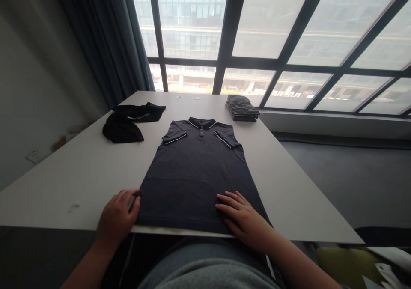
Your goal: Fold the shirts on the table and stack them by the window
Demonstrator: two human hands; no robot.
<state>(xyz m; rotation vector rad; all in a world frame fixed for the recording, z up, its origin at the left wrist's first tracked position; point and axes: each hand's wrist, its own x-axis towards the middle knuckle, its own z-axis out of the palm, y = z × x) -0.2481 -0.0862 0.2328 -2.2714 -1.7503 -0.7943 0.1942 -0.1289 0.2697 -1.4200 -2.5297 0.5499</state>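
Note:
A dark navy polo shirt [199, 182] lies face up and spread out on the white table, its collar away from me and its hem close to the near edge. White piping trims the collar and the short sleeves, which are turned inward over the front. My left hand [120, 212] rests at the shirt's lower left edge, thumb and fingers apart, fingertips touching the cloth. On the lower right of the shirt, my right hand [239, 216] lies flat with its fingers stretched out.
A crumpled black garment [123, 124] lies at the table's far left. A folded stack of striped clothes [242, 108] sits at the far right. Behind the white table [282, 195] are large windows [192, 19] and a dark curtain [105, 36]. A greenish seat [343, 267] shows lower right.

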